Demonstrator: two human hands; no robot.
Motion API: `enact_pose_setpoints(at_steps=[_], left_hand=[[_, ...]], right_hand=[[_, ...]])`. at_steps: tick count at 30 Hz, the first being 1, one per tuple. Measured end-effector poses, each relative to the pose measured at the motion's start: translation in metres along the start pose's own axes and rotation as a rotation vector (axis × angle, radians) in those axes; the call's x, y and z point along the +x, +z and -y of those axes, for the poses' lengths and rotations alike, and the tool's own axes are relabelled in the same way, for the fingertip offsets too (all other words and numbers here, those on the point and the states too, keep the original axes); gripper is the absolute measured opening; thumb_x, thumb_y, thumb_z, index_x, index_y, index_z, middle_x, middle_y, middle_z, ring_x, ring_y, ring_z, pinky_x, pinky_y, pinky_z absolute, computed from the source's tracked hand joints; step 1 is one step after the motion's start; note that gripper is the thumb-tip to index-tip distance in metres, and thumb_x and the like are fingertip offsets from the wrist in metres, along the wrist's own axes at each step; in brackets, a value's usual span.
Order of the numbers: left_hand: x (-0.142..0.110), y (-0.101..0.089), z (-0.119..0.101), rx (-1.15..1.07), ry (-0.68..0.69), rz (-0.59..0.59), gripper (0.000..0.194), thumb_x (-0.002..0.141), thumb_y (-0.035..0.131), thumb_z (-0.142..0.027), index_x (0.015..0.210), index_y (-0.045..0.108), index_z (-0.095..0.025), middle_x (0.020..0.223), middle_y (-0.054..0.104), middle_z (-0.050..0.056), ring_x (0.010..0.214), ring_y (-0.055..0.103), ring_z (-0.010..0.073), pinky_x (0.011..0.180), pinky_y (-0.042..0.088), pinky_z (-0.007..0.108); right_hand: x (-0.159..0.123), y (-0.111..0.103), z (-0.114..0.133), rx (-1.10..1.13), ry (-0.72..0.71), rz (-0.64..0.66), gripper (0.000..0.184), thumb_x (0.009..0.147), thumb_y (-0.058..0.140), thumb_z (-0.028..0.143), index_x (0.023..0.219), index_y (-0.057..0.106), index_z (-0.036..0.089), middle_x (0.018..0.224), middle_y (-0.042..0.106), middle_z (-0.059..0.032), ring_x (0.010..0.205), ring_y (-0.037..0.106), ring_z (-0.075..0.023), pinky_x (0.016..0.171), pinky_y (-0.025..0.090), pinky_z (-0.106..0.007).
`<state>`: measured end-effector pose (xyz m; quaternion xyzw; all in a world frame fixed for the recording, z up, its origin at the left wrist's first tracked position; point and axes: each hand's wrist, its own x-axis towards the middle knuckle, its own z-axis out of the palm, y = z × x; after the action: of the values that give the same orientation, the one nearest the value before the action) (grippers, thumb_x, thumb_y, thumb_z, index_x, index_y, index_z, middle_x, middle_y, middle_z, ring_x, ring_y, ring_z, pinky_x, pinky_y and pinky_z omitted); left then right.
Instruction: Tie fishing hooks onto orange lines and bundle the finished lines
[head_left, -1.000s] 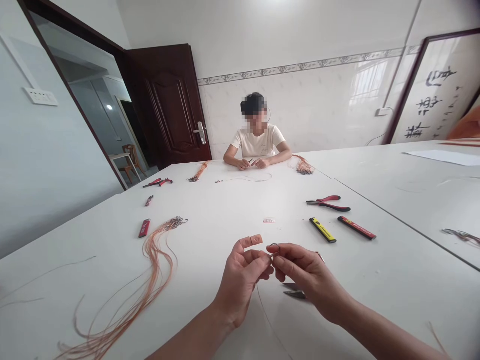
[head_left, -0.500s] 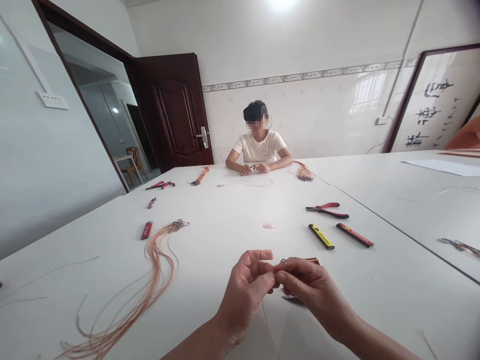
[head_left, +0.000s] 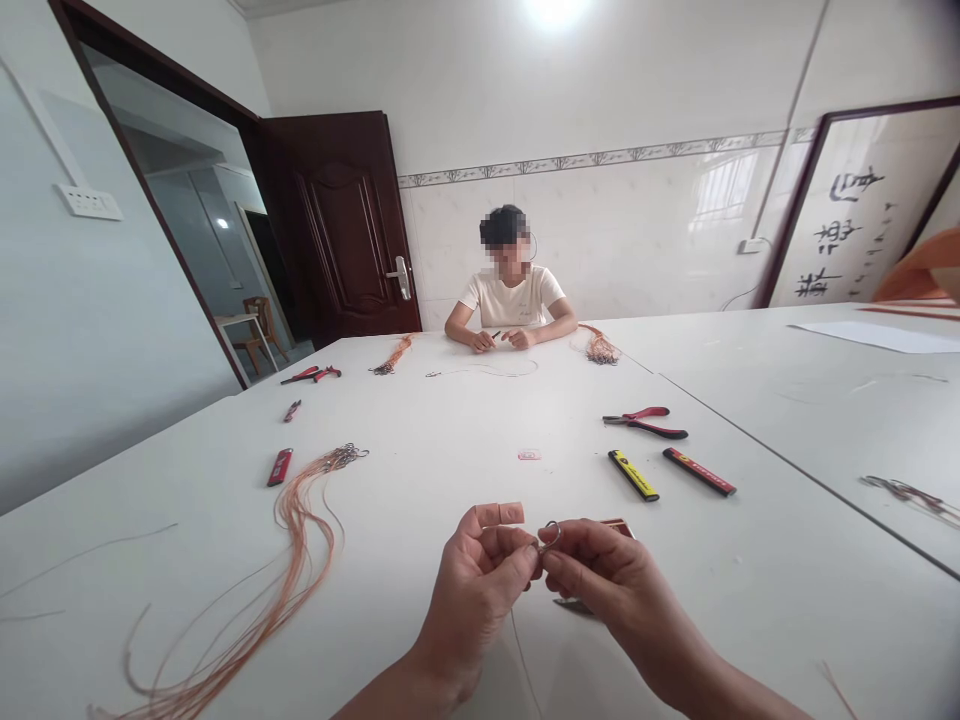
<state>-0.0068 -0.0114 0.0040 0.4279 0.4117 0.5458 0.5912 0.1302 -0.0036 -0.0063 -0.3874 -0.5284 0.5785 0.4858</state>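
Observation:
Over the near part of the white table (head_left: pixel 420 450), my two hands meet at a small metal fish hook (head_left: pixel 553 528). My left hand (head_left: pixel 480 575) is closed in a pinch at the hook's lower end, its raised index finger wrapped in a tan band. With thumb and index finger, my right hand (head_left: pixel 607 570) pinches the curved side of the hook. A thin line (head_left: pixel 521 650) hangs below my left hand. Partly hidden behind my right hand are a small reddish box (head_left: pixel 621 528) and a dark pointed piece (head_left: pixel 574 606).
On the left lie a bundle of orange lines with hooks (head_left: pixel 300 560) and a red lighter (head_left: pixel 280 467). Pliers (head_left: pixel 646 422), a yellow lighter (head_left: pixel 634 476) and another red lighter (head_left: pixel 699 472) lie right of centre. A person (head_left: pixel 512 300) sits opposite, hands on the table.
The hook shows more clearly now, its curve tilted between my fingertips. My fingers have shifted slightly around it. The view has swung a little to the right.

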Motion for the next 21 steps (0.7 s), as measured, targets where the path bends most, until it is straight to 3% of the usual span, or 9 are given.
enact_pose_setpoints(at_steps=[13, 21], left_hand=[[-0.0039, 0.0005, 0.0021, -0.015, 0.001, 0.044, 0.019, 0.071, 0.058, -0.012, 0.088, 0.052, -0.019, 0.063, 0.052, -0.003, 0.062, 0.048, 0.0090, 0.064, 0.040, 0.023], [-0.0055, 0.0047, 0.0000, -0.008, 0.043, 0.059, 0.016, 0.070, 0.060, -0.014, 0.081, 0.053, -0.021, 0.070, 0.051, -0.003, 0.065, 0.048, 0.0093, 0.065, 0.041, 0.024]], right_hand=[[-0.0023, 0.0013, 0.0005, 0.028, -0.013, 0.060, 0.013, 0.076, 0.057, 0.032, 0.071, 0.057, 0.020, 0.068, 0.057, 0.0011, 0.066, 0.054, -0.0111, 0.066, 0.045, -0.024], [-0.0043, 0.0015, -0.0020, -0.011, -0.011, -0.010, 0.018, 0.074, 0.058, 0.035, 0.069, 0.056, 0.018, 0.066, 0.051, 0.0012, 0.064, 0.049, -0.0108, 0.063, 0.044, -0.024]])
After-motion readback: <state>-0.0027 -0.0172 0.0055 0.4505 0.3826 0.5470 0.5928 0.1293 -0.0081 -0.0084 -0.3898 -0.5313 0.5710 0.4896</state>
